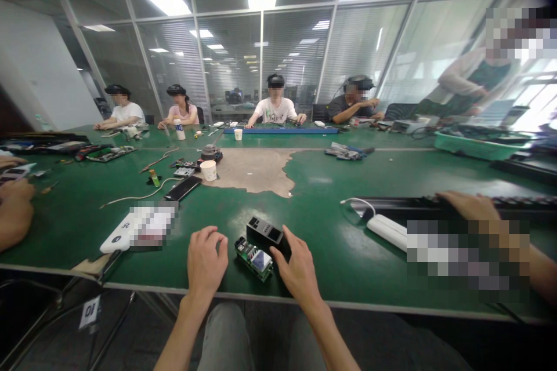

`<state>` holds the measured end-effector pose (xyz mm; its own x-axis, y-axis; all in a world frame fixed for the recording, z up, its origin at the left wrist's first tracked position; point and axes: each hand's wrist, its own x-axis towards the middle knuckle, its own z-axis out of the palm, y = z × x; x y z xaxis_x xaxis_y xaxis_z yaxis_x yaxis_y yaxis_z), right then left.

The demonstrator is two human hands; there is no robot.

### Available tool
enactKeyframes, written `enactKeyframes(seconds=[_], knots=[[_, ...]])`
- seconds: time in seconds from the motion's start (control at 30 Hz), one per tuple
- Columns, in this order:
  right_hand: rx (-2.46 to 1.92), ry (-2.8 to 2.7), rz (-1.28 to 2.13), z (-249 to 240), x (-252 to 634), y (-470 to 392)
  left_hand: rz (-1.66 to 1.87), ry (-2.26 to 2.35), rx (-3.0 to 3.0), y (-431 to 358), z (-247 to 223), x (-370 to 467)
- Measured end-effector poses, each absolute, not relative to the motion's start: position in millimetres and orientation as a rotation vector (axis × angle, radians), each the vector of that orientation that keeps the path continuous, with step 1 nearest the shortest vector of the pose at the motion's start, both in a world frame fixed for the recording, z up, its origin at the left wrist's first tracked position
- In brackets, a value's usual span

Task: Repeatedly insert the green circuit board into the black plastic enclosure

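My right hand (299, 266) has its thumb and fingers around the right end of a black plastic housing (263, 232), which has square cut-outs along its top. Just in front of the housing, a green circuit board (254, 261) with a pale block and small components lies on the green table (331, 232). To the left of the board, my left hand (206, 259) rests by the table with fingers loosely bent. Nothing shows in its grasp, and it is apart from the board.
A white power bank (119, 235) lies to the left and a white power strip (387, 232) to the right. Paper cups (208, 170), gloves (346, 151) and electronic parts are spread further back. Co-workers' hands (472, 207) reach in at both sides; other people sit opposite.
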<state>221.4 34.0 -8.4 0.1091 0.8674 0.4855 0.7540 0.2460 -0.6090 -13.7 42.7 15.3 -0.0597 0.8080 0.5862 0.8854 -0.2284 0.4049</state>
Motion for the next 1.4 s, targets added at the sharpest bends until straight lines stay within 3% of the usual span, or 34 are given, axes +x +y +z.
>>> enactKeyframes(seconds=[0.57, 1.03, 1.4], knots=[[-1.424, -1.307, 0.543, 26, 212, 7, -1.400, -1.984, -2.093, 50, -2, -29], [-1.463, -1.610, 0.213, 32, 182, -16, -1.423, -1.988, -2.093, 49, -2, -31], [-1.486, -1.663, 0.240, -1, 189, -23, -1.547, -2.016, -2.056, 46, 6, -28]])
